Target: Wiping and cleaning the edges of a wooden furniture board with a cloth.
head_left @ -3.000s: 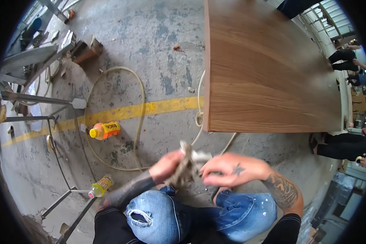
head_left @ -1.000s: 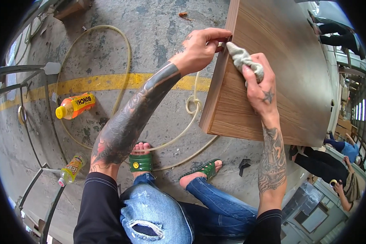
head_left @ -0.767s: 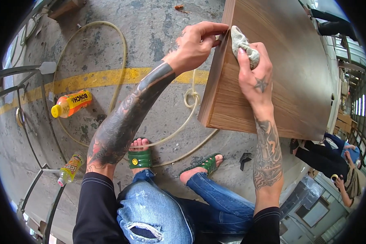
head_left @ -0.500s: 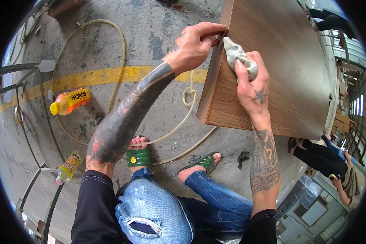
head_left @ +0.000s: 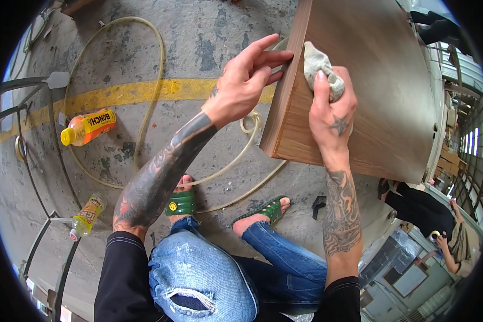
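Observation:
A brown wood-grain panel or cabinet (head_left: pixel 375 102) fills the upper right, its narrow side edge turned toward my left. My right hand (head_left: pixel 334 112) grips a bunched, greyish-white rag (head_left: pixel 317 65) on the broad face, close to that edge. Thumb and fingers press around the cloth. On the other side, my left hand (head_left: pixel 247 80) reaches to the panel's side edge with fingers spread and nothing in them. Its fingertips touch or nearly touch the edge.
A pale hose (head_left: pixel 161 59) loops over the worn concrete floor. Two drink bottles, one orange (head_left: pixel 88 127) and one yellow-green (head_left: pixel 88 216), lie beside a dark metal frame (head_left: pixel 35 206) at left. A person (head_left: pixel 429 214) holding a tape roll stands at right.
My left hand has loosened from a pinch at the panel edge and spread its fingers, shifting slightly down and left. The rag hand has moved a little along the face.

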Tool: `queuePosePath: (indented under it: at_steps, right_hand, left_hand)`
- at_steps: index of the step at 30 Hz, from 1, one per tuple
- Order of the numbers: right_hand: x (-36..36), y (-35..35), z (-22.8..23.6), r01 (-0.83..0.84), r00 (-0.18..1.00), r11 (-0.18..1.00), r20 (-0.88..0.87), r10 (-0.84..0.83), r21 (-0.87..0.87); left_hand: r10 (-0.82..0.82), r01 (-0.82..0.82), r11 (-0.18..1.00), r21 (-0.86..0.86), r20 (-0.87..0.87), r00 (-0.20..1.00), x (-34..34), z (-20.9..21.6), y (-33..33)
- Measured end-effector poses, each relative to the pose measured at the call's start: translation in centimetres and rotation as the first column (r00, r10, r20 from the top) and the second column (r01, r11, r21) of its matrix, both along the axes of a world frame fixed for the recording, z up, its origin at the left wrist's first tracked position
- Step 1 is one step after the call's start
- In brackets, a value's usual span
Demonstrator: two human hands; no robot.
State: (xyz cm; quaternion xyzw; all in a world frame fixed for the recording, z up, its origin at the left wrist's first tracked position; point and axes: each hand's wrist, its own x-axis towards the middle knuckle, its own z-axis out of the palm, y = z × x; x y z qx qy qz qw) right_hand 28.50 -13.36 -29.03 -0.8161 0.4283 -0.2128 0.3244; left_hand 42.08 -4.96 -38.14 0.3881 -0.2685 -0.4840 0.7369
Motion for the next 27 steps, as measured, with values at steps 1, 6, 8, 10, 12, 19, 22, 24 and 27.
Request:
queuePosePath:
  at_steps: [1, 6, 8, 10, 12, 19, 22, 24, 27]
  right_hand:
    - [0.1, 0.0, 0.0, -0.056, 0.998, 0.992, -0.019, 0.054, -0.11]
    - [-1.1, 1.9, 0.0, -0.178, 0.982, 0.949, -0.116, 0.152, -0.262]
    - [-1.6, 2.6, 0.2, -0.168, 0.985, 0.962, -0.084, 0.153, -0.215]
    - [-1.7, 2.6, 0.0, -0.072, 0.997, 0.989, 0.001, 0.073, -0.126]
    - [-0.9, 1.2, 0.3, 0.06, 0.996, 0.996, 0.071, -0.055, -0.071]
    - [2.4, -6.8, -0.5, -0.095, 0.995, 0.973, -0.032, 0.09, -0.208]
    - [1.4, -5.5, -1.1, -0.122, 0.992, 0.946, -0.056, 0.111, -0.301]
    - [0.8, -3.9, 0.4, -0.018, 0.996, 1.0, 0.083, 0.018, 0.004]
    - [-1.0, -3.0, 6.0, -0.104, 0.994, 0.973, 0.046, 0.096, 0.208]
  left_hand:
    - [0.017, -0.017, 1.0, -0.008, -0.025, 1.0, -0.3, 0.1, 0.4]
    - [0.031, -0.031, 1.0, 0.001, -0.116, 0.993, -1.4, 0.5, 1.4]
    - [0.037, -0.039, 0.999, -0.011, -0.13, 0.991, -1.4, 0.4, 1.5]
    - [0.041, -0.04, 0.999, 0.005, -0.175, 0.984, -1.6, 0.3, 1.8]
    - [0.011, -0.012, 1.0, -0.006, -0.162, 0.987, -1.2, 0.0, 2.0]
    - [-0.052, 0.05, 0.998, -0.025, -0.087, 0.995, 0.1, -0.3, 1.0]
    - [-0.023, 0.024, 1.0, 0.007, -0.102, 0.994, 0.4, 0.3, 0.8]
    - [0.079, -0.086, 0.996, 0.035, 0.178, 0.981, 1.1, 0.8, 0.9]
    - [0.38, -0.279, 0.924, -0.263, 0.727, 0.572, 2.5, 5.7, -0.6]
